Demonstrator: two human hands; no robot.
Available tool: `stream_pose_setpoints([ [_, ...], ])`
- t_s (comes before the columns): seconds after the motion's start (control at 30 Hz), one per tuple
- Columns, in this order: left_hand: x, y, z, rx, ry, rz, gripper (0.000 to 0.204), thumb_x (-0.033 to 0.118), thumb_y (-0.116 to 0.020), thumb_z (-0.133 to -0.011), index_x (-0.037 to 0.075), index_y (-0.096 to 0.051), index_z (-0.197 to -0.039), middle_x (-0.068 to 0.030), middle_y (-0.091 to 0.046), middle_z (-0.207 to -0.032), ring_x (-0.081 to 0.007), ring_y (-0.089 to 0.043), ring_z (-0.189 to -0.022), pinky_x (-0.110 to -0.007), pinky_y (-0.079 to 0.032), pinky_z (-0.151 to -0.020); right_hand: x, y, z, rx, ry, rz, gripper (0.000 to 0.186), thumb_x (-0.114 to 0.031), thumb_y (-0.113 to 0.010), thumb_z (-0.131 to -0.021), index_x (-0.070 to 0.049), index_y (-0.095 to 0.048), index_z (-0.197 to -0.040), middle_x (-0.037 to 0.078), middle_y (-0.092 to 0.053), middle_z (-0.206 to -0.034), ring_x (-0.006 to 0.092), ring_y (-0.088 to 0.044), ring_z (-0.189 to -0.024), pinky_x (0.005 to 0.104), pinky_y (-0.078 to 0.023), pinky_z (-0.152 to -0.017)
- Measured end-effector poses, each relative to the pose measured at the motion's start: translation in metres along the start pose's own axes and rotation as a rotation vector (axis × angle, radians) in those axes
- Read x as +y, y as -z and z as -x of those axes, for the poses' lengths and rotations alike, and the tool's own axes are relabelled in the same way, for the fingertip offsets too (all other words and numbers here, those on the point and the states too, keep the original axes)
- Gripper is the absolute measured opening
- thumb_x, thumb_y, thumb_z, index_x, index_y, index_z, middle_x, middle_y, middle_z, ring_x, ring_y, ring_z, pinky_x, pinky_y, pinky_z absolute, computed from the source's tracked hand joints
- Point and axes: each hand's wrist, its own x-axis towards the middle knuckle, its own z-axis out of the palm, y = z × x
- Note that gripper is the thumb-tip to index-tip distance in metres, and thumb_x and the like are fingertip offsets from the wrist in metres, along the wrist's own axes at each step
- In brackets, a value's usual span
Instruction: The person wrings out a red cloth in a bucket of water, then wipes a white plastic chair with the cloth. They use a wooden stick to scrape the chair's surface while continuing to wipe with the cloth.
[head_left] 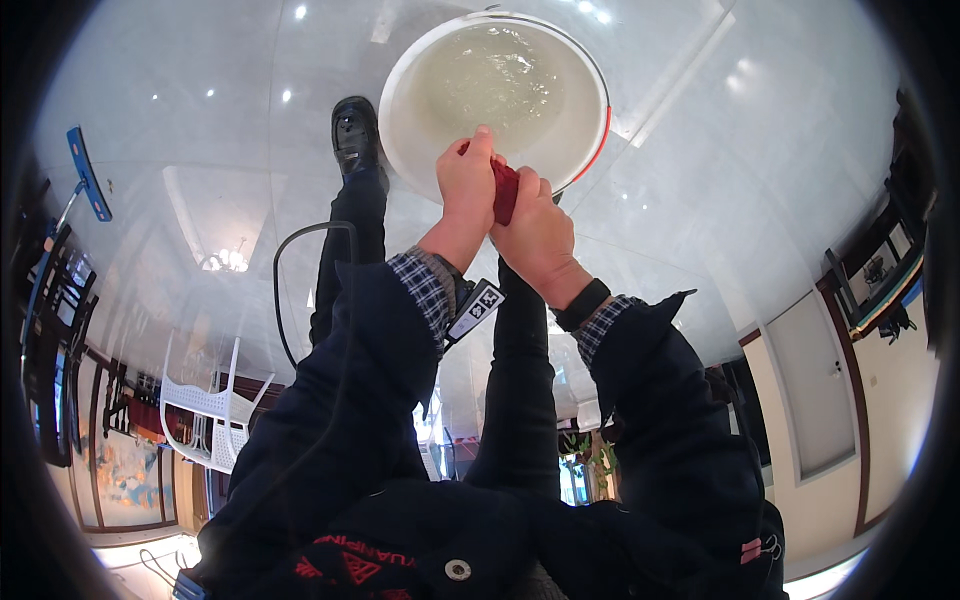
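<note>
Both my hands grip a dark red cloth [505, 190], bunched up between them, over the near side of a white bucket [408, 130]. My left hand [466, 188] is closed round its left part, with the thumb pointing away from me. Lower and to the right, my right hand [537, 235] has its fingers wrapped round the other end. Slightly cloudy water [490, 75] lies in the bucket, glinting with ripples. Most of the cloth is hidden inside my hands.
The bucket's red handle grip [602, 150] rests along its right rim. My black shoe [355, 135] stands left of it on shiny pale floor tiles [240, 110]. A blue floor squeegee [88, 175] and a white chair [210, 405] are at the left; a dark cable [278, 270] hangs by my left arm.
</note>
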Motion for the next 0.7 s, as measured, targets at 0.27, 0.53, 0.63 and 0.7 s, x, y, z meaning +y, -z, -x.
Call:
stream_pose_setpoints([
  [0.27,0.0,0.002,0.004,0.095,0.221,0.144,0.036,0.035,-0.059,-0.099,0.007,-0.053,-0.078,-0.0026,-0.053,-0.071,-0.0151,-0.052,-0.063,-0.033,-0.046,-0.056,0.016,-0.011,0.011,0.081,0.284,0.127,0.075,-0.021,-0.07,-0.085,-0.009,-0.031,-0.148,0.022,-0.055,-0.113,0.0369,-0.068,-0.077,0.0446,-0.056,-0.063],
  [0.53,0.031,0.012,-0.001,-0.641,0.3,0.27,0.041,0.043,-0.047,-0.105,0.006,-0.057,-0.118,-0.0052,-0.062,-0.11,-0.0181,-0.058,-0.104,-0.034,-0.046,-0.094,0.025,0.004,-0.019,0.028,0.113,-0.846,0.046,-0.023,-0.07,-0.089,-0.003,-0.05,-0.124,0.015,-0.064,-0.079,0.0249,-0.063,-0.057,0.0339,-0.047,-0.047],
  [0.63,0.04,0.02,-0.001,-0.768,0.177,0.137,0.048,0.042,-0.038,-0.107,0.003,-0.052,-0.132,-0.0123,-0.061,-0.126,-0.0223,-0.057,-0.118,-0.038,-0.045,-0.102,0.04,0.045,0.001,-0.518,-0.238,-1.598,0.036,-0.029,-0.064,-0.095,-0.002,-0.053,-0.117,0.008,-0.06,-0.08,0.0117,-0.049,-0.045,0.022,-0.027,-0.034],
  [0.7,0.042,0.02,0.005,-0.884,0.129,0.197,0.059,0.044,-0.04,-0.106,0.003,-0.036,-0.148,-0.0228,-0.049,-0.142,-0.0324,-0.05,-0.132,-0.046,-0.041,-0.11,0.036,0.051,0.026,-0.64,-0.342,-1.874,0.049,-0.045,-0.056,-0.097,-0.002,-0.052,-0.12,0.01,-0.057,-0.081,0.0138,-0.044,-0.043,0.0241,-0.031,-0.035],
])
